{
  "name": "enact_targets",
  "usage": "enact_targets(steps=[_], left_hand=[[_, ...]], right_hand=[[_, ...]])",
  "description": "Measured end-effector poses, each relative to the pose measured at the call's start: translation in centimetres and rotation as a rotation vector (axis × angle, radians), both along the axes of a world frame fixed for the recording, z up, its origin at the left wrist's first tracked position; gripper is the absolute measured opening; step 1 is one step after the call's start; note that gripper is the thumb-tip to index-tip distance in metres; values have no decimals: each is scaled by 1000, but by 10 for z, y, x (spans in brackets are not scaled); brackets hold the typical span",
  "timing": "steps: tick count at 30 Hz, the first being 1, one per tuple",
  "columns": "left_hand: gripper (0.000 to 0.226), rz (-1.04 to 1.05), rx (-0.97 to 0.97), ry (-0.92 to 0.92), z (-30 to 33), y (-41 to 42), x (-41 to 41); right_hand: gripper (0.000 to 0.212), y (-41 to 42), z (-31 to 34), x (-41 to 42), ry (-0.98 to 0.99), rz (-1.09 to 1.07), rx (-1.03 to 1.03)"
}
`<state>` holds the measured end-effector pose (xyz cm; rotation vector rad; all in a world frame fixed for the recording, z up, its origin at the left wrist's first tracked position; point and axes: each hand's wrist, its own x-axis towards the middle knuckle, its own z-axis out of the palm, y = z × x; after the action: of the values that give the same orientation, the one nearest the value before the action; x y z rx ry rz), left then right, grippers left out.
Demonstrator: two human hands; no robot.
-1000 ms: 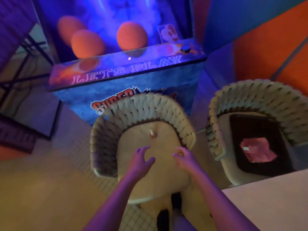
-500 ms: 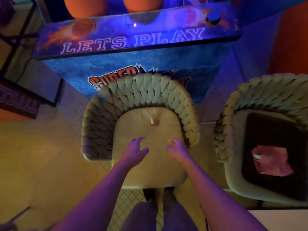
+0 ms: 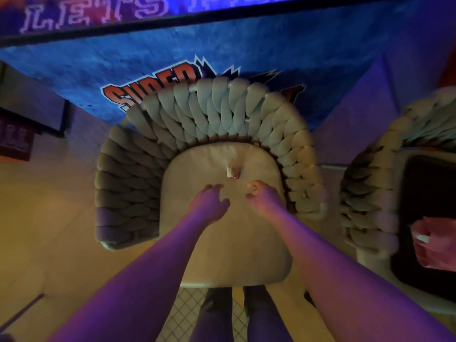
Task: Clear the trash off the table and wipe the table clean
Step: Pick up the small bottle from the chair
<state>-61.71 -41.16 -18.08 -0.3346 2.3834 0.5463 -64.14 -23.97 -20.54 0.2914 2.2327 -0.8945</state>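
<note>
Both hands (image 3: 209, 201) closer to scrap (image 3: 232, 172) on seat.

Arcade or games lounge. Blue arcade game cabinet (image 3: 153, 58) with glowing "LETS" lettering on top edge and orange "SUPER" logo on front. Dim room, purple-blue and orange coloured lighting. Two beige chairs with chunky braided rope backs (image 3: 212, 114) (image 3: 370, 193) set before cabinet. Pale tiled floor (image 3: 44, 218).
</note>
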Motion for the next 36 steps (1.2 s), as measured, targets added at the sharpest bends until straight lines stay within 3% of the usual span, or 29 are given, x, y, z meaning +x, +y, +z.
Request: enact_targets(steps=[14, 21, 28, 36], left_hand=[[64, -69, 60, 14, -110, -23, -78], [34, -163, 66, 140, -125, -23, -84], [30, -151, 248, 217, -92, -29, -73], [34, -247, 372, 306, 5, -3, -42]], right_hand=[[54, -44, -99, -66, 133, 167, 114], [34, -55, -116, -69, 222, 231, 233], [31, -47, -74, -50, 262, 58, 150], [28, -10, 31, 2, 352, -213, 16]])
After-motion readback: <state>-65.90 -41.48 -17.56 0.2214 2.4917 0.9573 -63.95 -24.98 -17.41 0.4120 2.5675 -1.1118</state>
